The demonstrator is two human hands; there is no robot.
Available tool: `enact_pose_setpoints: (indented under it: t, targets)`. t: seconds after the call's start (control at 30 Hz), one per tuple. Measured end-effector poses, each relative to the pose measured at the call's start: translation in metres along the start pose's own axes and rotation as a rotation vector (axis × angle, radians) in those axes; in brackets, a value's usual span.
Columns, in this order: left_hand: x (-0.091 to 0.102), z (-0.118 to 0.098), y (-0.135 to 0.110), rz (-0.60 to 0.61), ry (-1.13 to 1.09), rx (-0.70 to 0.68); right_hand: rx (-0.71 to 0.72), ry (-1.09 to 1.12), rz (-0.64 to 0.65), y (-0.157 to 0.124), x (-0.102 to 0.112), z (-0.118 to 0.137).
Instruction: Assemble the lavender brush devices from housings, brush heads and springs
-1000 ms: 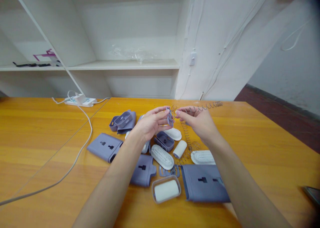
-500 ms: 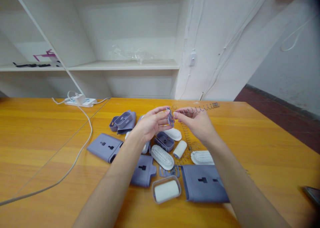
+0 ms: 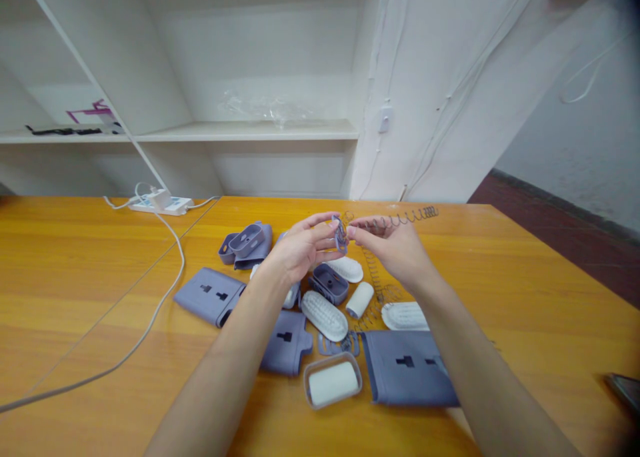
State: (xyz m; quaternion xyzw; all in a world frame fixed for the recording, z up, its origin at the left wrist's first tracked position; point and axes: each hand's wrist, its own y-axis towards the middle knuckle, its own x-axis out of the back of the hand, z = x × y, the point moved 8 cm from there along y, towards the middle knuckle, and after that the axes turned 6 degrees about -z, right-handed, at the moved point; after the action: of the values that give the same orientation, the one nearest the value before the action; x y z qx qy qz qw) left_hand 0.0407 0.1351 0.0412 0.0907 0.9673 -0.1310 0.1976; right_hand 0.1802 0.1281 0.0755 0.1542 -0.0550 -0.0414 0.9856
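My left hand (image 3: 310, 243) pinches a small purple-grey plastic piece (image 3: 341, 235) above the table. My right hand (image 3: 393, 243) meets it from the right, thumb and fingers closed on a metal coil spring (image 3: 407, 218) whose free end sticks out to the right. More loose springs (image 3: 373, 270) trail down to the table below. Beneath the hands lie white bristled brush heads (image 3: 325, 315), a purple-grey oval cup (image 3: 330, 282) and a white roll (image 3: 360, 300). Where spring and plastic piece meet is too small to make out.
Purple-grey sleeves (image 3: 210, 295) and another oval cup (image 3: 247, 240) lie at the left. Nearer are a clear tray (image 3: 356, 393) holding a white roll and a large purple-grey case (image 3: 413, 370). A power strip (image 3: 165, 203) and cable (image 3: 170, 297) lie far left.
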Motion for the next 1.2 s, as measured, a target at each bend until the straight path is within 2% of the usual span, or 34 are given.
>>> enact_pose_setpoints:
  t: [0.37,0.63,1.0,1.2]
  targets:
    - [-0.002,-0.002,-0.001,0.026,0.025,0.011,0.012,-0.037,0.035,-0.001,0.0,0.001]
    - [-0.007,-0.009,-0.006,0.093,0.043,-0.052,0.066,-0.129,0.036,-0.001,0.003,0.003]
    - [-0.011,-0.018,-0.009,-0.013,0.187,-0.203,0.13,-0.325,0.008,-0.008,0.001,0.023]
    - [-0.013,-0.017,-0.009,-0.039,0.209,-0.226,0.166,-0.394,-0.001,-0.009,0.0,0.028]
